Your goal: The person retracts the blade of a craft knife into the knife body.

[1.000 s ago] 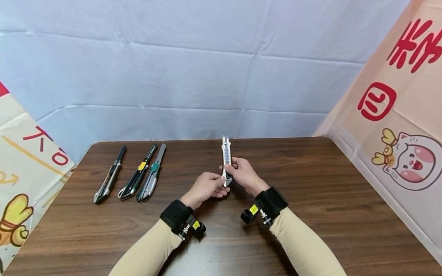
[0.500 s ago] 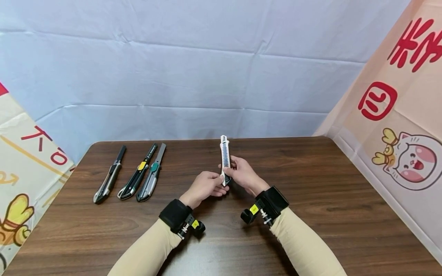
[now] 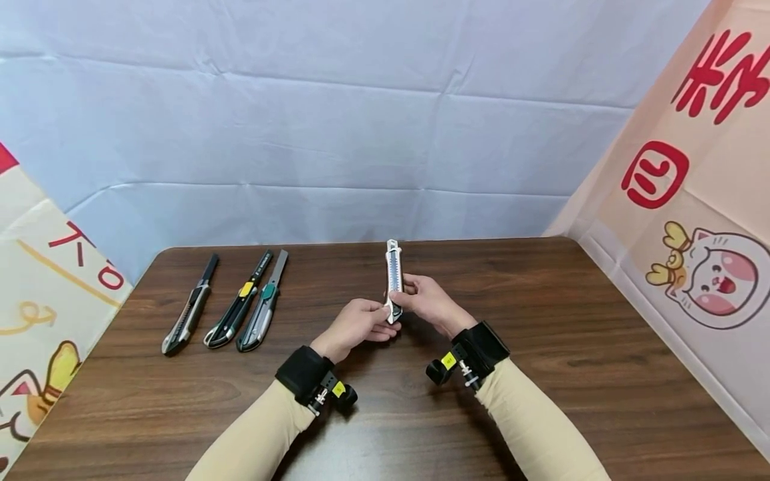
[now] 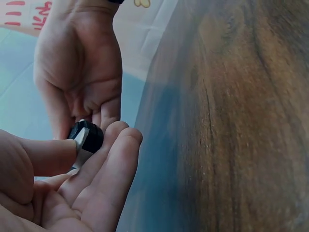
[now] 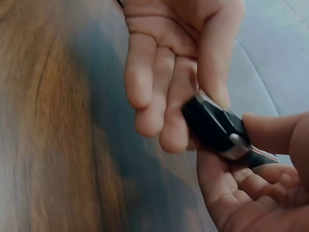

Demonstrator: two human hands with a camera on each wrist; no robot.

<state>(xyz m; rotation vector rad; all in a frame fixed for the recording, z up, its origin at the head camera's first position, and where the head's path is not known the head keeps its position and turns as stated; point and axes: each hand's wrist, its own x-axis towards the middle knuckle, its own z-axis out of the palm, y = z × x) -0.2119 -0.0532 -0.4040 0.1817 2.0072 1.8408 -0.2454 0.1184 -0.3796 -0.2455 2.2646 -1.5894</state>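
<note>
A silver-white utility knife (image 3: 394, 274) with a dark butt is held up over the table's middle, its slotted face towards me and its narrow end pointing away. My left hand (image 3: 356, 325) pinches the butt end between thumb and fingers. From the other side my right hand (image 3: 430, 304) holds the lower body, thumb on the face and fingers behind. In the left wrist view the knife's black butt (image 4: 91, 137) shows between both hands. The right wrist view has the black butt (image 5: 210, 123) too, somewhat blurred. No extended blade can be made out.
Three more utility knives lie side by side on the left of the wooden table (image 3: 541, 401): a grey-and-black one (image 3: 188, 314), one with a yellow slider (image 3: 237, 304) and one with a green slider (image 3: 263, 307). A pale cloth (image 3: 337, 133) hangs behind the table.
The knife has turned slightly, so its tip looks different from a second ago. The right wrist has shifted a little to the right. Both hands keep their hold.
</note>
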